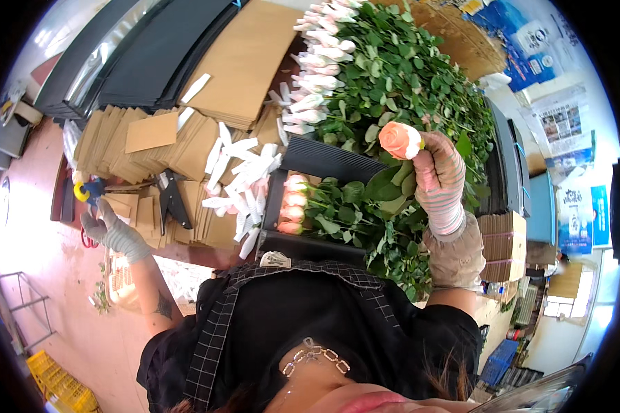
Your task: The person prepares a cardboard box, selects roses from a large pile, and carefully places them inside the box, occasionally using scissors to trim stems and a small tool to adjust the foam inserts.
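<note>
My right hand [439, 180], in a striped glove, grips a peach rose [398, 139] just below its bloom, the leafy stem hanging under it. My left hand [114, 233], in a grey glove, has its fingers apart near a tape dispenser with yellow tape [84, 191]. A black stapler [171, 199] lies to its right among brown cardboard pieces [151, 134]. In front of me an open black box [331, 155] holds peach roses [293, 199] with leafy stems. Loose white wraps [227, 155] are scattered left of the box.
A large pile of leafy stems with white-wrapped blooms [386, 62] lies at the back. Black sheets [151, 55] and brown board [244, 48] are stacked back left. Bundled cardboard [501, 244] and a blue container [541, 206] stand right. A yellow crate [55, 378] sits lower left.
</note>
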Demonstrator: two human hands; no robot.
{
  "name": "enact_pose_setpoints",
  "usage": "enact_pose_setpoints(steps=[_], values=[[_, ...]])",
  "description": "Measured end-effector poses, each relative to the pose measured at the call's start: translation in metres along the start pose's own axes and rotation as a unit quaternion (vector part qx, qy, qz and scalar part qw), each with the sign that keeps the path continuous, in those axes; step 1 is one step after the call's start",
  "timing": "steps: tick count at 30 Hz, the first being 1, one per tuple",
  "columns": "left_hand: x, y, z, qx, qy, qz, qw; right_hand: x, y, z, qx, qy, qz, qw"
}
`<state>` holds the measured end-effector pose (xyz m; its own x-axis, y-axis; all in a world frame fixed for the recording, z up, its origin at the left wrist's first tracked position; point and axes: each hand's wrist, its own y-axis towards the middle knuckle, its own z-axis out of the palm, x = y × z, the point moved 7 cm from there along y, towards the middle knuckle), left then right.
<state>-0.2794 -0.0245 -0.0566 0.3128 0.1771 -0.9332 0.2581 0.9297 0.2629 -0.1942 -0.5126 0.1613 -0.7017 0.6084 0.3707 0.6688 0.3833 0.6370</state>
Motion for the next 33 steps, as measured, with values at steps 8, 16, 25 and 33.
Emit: enact_pose_setpoints(steps=[8, 16, 25, 33], values=[[-0.060, -0.050, 0.102, 0.107, -0.060, 0.052, 0.991, 0.006, -0.001, -0.007, 0.023, 0.015, 0.025, 0.999], [-0.059, -0.087, 0.158, 0.366, -0.065, 0.094, 0.924, -0.005, 0.006, -0.071, -0.178, -0.211, -0.038, 0.961], [-0.040, -0.274, 0.187, 0.765, 0.111, 0.333, 0.540, 0.035, 0.012, -0.074, -0.062, -0.347, 0.019, 0.936], [-0.016, -0.307, 0.178, 0.841, 0.210, 0.278, 0.415, -0.049, -0.099, 0.136, 0.166, -0.190, 0.021, 0.967]])
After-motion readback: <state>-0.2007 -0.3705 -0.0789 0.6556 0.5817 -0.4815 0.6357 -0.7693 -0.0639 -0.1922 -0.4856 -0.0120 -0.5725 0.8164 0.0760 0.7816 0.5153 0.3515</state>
